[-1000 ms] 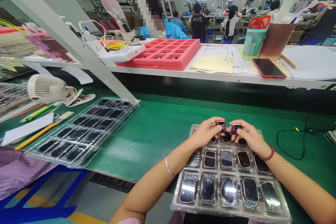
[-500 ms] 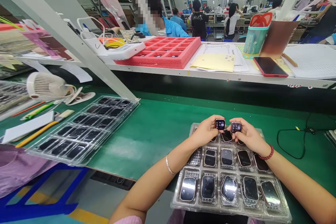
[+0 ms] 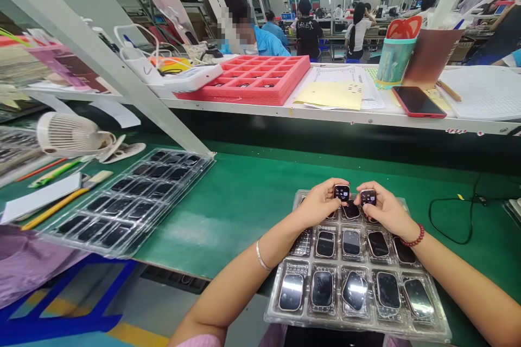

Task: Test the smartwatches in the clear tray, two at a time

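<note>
Over on the left, a second clear tray (image 3: 173, 203) of dark watches sits on the green mat (image 3: 228, 217), a white desk fan (image 3: 67, 134) just beyond it; up on the far shelf, a red foam tray (image 3: 244, 98) and a red-cased phone (image 3: 418, 102)!

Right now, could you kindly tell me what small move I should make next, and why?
I'd probably lower the smartwatch in your left hand onto the clear plastic tray first: both watches are held with screens lit above it, so neither hand is free, though your hands hide whether a pocket there is open.
</note>
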Demonstrator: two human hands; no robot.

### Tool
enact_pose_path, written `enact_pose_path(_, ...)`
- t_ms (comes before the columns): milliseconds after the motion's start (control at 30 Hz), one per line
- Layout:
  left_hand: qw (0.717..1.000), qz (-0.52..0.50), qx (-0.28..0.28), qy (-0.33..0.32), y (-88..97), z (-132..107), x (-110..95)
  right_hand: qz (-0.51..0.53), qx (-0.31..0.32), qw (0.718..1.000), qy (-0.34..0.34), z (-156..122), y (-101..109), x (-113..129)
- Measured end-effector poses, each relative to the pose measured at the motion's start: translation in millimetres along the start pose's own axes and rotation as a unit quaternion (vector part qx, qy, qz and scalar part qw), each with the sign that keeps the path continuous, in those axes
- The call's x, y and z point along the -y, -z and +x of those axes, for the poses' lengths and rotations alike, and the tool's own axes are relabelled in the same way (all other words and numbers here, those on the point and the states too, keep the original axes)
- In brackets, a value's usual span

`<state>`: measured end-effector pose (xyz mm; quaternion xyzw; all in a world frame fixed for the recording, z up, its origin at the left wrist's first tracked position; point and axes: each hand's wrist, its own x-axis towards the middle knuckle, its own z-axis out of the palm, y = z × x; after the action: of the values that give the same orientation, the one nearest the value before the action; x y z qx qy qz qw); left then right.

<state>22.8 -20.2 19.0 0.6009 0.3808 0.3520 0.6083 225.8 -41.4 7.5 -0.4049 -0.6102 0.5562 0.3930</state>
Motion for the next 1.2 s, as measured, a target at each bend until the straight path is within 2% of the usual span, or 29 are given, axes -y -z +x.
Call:
enact_pose_path(100, 1.000, 0.004, -0.002, -0.017, -0.7, -0.3, -0.4, 0.023, 0.002, 1.000, -0.003, 0.8, -1.0, -0.3)
enact_pose_path(367, 1.000, 0.002, 0.005, -0.011, -1.1, -1.1, -0.5, 0.027, -0.002, 1.000, -0.007, 0.9, -1.1, -0.9)
enact_pose_path(600, 1.000, 0.008, 0.001, 0.021, 2.1, -1.2, -0.5, 0.066, -0.004, 0.997, -0.029, 0.9, 3.7, -2.0)
enact_pose_path(733, 1.000, -0.018, 0.000, 0.007, 1.6, -0.7, 0.4, 0.043, -0.023, 0.998, -0.027, 2.0, 1.7, -0.2)
enact_pose_path(900, 1.000, 0.008, 0.011, 0.024, 1.3, -1.0, -0.5, 0.067, 0.002, 0.997, -0.032, 1.7, 2.8, -0.8)
enact_pose_path(1067, 1.000, 0.001, 0.002, 0.010, 1.0, -1.5, -0.8, 0.040, -0.015, 0.999, -0.021, 1.3, 2.4, -1.0)
enact_pose_path(1200, 1.000, 0.023, 0.007, 0.019, 1.0, -1.7, -1.2, 0.048, -0.005, 0.998, -0.032, 1.5, 3.3, -2.0)
